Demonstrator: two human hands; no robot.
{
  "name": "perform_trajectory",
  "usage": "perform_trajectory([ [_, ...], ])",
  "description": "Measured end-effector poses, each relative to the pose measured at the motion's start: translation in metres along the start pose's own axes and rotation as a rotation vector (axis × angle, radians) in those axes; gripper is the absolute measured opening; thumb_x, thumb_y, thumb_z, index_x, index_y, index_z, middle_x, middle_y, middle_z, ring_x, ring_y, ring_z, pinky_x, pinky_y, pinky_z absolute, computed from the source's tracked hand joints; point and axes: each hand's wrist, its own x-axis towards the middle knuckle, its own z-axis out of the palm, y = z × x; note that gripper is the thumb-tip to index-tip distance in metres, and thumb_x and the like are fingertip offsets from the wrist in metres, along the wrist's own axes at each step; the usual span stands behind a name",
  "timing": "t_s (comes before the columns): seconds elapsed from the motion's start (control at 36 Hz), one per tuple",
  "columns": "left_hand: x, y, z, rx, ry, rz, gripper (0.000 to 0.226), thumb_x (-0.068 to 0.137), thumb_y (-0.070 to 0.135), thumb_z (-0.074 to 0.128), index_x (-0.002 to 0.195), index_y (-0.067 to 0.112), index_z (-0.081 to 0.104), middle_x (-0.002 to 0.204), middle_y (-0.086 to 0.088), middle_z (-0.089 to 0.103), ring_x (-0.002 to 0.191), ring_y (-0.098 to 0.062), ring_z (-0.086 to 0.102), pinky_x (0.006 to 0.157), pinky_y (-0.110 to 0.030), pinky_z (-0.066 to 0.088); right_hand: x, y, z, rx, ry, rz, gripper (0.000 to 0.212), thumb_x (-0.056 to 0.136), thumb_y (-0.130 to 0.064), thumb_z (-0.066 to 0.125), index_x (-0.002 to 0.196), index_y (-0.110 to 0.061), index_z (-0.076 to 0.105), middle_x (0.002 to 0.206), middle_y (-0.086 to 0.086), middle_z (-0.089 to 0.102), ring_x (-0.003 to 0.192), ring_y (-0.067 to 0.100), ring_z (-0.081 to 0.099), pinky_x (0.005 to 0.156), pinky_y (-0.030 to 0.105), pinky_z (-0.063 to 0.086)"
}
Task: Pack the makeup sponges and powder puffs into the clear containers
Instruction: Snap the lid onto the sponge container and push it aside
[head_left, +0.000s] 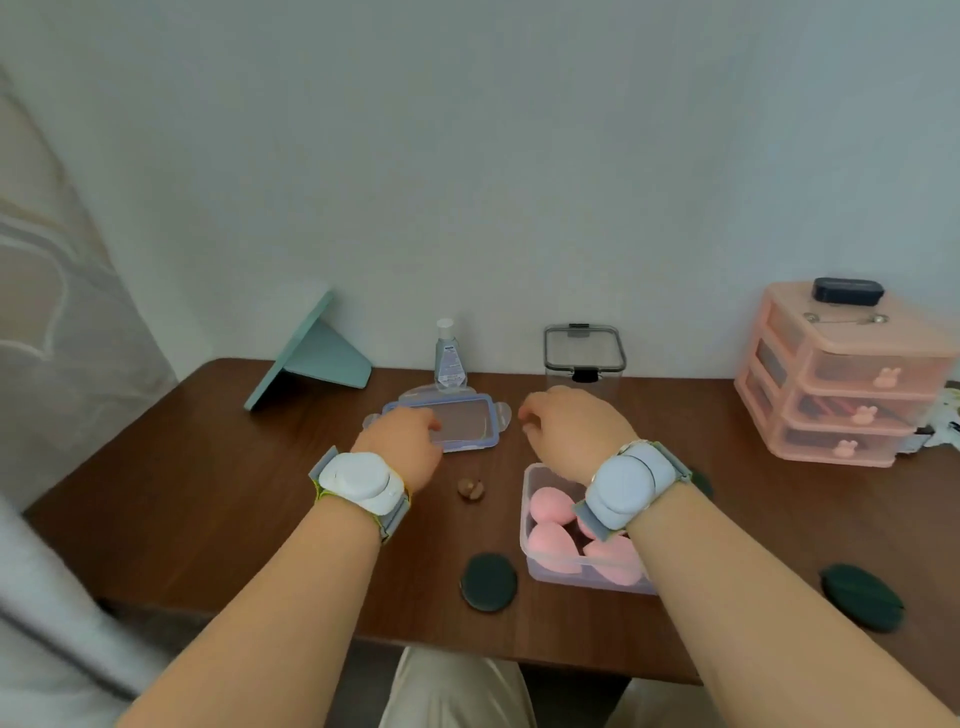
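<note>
A clear rectangular container stands on the brown table, holding several pink makeup sponges. Its clear lid with blue edging lies flat further back. My left hand rests on the lid's near left corner, fingers on its surface. My right hand hovers just right of the lid, above the container's far end, fingers loosely curled and holding nothing. Dark green round powder puffs lie at the front centre, at the front right, and partly hidden behind my right wrist. A tall clear container with a black-rimmed lid stands at the back.
A small brown object lies between my wrists. At the back stand a teal folding stand and a small sanitiser bottle. A pink three-drawer organiser occupies the back right. The table's front edge runs close to my lap.
</note>
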Motion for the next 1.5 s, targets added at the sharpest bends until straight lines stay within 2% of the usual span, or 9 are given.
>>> perform_trajectory([
  [0.25, 0.028, -0.012, 0.016, 0.337, -0.041, 0.111, 0.033, 0.094, 0.028, 0.051, 0.125, 0.024, 0.061, 0.125, -0.005, 0.061, 0.112, -0.029, 0.059, 0.091, -0.036, 0.048, 0.04, -0.029, 0.009, -0.059, -0.183, -0.032, 0.03, 0.096, -0.015, 0.043, 0.118, -0.014, 0.063, 0.112, 0.009, 0.064, 0.099, 0.026, 0.062, 0.075, 0.031, 0.046],
  [0.58, 0.03, -0.004, 0.032, 0.362, -0.013, 0.118, 0.022, 0.094, 0.01, 0.048, 0.111, 0.015, 0.061, 0.114, -0.008, 0.06, 0.103, -0.027, 0.061, 0.074, -0.036, 0.05, 0.045, -0.037, 0.019, -0.112, -0.255, -0.019, 0.028, 0.098, -0.018, 0.042, 0.116, -0.012, 0.064, 0.109, 0.007, 0.066, 0.096, 0.023, 0.063, 0.073, 0.03, 0.047],
  [0.72, 0.025, -0.008, 0.024, 0.254, 0.139, 0.129, 0.019, 0.095, 0.012, 0.043, 0.108, 0.014, 0.056, 0.11, -0.007, 0.063, 0.096, -0.026, 0.062, 0.076, -0.035, 0.048, 0.04, -0.034, 0.024, -0.08, -0.154, -0.005, 0.033, 0.096, -0.018, 0.044, 0.127, -0.021, 0.053, 0.115, 0.005, 0.061, 0.097, 0.024, 0.061, 0.082, 0.037, 0.053],
  [0.92, 0.008, -0.016, -0.002, 0.054, 0.443, 0.165, 0.005, 0.092, 0.01, 0.049, 0.094, 0.013, 0.052, 0.09, -0.008, 0.058, 0.079, -0.03, 0.056, 0.06, -0.034, 0.036, 0.027, -0.033, 0.02, 0.066, 0.072, -0.061, 0.064, 0.092, -0.027, 0.055, 0.149, -0.031, 0.026, 0.143, 0.001, 0.041, 0.123, 0.026, 0.046, 0.095, 0.041, 0.047],
  [1.06, -0.007, -0.012, -0.025, -0.034, 0.696, 0.261, 0.011, 0.087, 0.003, 0.061, 0.078, 0.008, 0.056, 0.068, -0.013, 0.058, 0.055, -0.028, 0.049, 0.048, -0.034, 0.038, 0.019, -0.036, 0.007, 0.178, 0.39, -0.104, 0.05, 0.09, -0.033, 0.062, 0.137, -0.023, 0.048, 0.133, 0.001, 0.053, 0.123, 0.025, 0.044, 0.1, 0.036, 0.039],
  [1.14, -0.02, -0.002, -0.038, -0.165, 0.763, 0.31, 0.01, 0.093, 0.01, 0.056, 0.084, 0.008, 0.059, 0.076, -0.011, 0.063, 0.064, -0.03, 0.056, 0.058, -0.043, 0.05, 0.011, -0.036, -0.004, 0.232, 0.591, -0.094, 0.038, 0.088, -0.029, 0.067, 0.123, -0.015, 0.059, 0.114, 0.005, 0.063, 0.111, 0.026, 0.052, 0.091, 0.034, 0.04],
  [1.28, -0.037, 0.013, -0.044, -0.332, 0.797, 0.356, 0.005, 0.093, 0.014, 0.059, 0.089, 0.013, 0.062, 0.086, -0.004, 0.069, 0.081, -0.027, 0.061, 0.102, -0.055, 0.043, -0.011, -0.024, -0.021, 0.399, 0.535, -0.01, 0.028, 0.094, -0.037, 0.057, 0.115, -0.018, 0.061, 0.101, 0.0, 0.063, 0.092, 0.019, 0.055, 0.077, 0.031, 0.043],
  [1.39, -0.043, 0.02, -0.044, -0.48, 0.762, 0.382, 0.004, 0.091, 0.016, 0.064, 0.094, 0.014, 0.066, 0.095, -0.001, 0.066, 0.094, -0.024, 0.06, 0.087, -0.05, 0.049, -0.029, -0.016, -0.02, 0.674, 0.502, 0.017, 0.016, 0.093, -0.035, 0.06, 0.103, -0.023, 0.063, 0.091, -0.012, 0.06, 0.078, 0.006, 0.05, 0.068, 0.016, 0.036],
  [1.5, -0.048, 0.032, -0.041, -0.722, 0.687, 0.325, 0.029, 0.091, 0.024, 0.066, 0.12, 0.023, 0.061, 0.117, 0.004, 0.058, 0.114, -0.015, 0.053, 0.099, -0.042, 0.046, -0.052, -0.007, -0.022, 0.886, 0.519, 0.016, 0.012, 0.095, -0.031, 0.057, 0.105, -0.03, 0.063, 0.095, -0.015, 0.064, 0.089, 0.0, 0.058, 0.076, 0.008, 0.042],
])
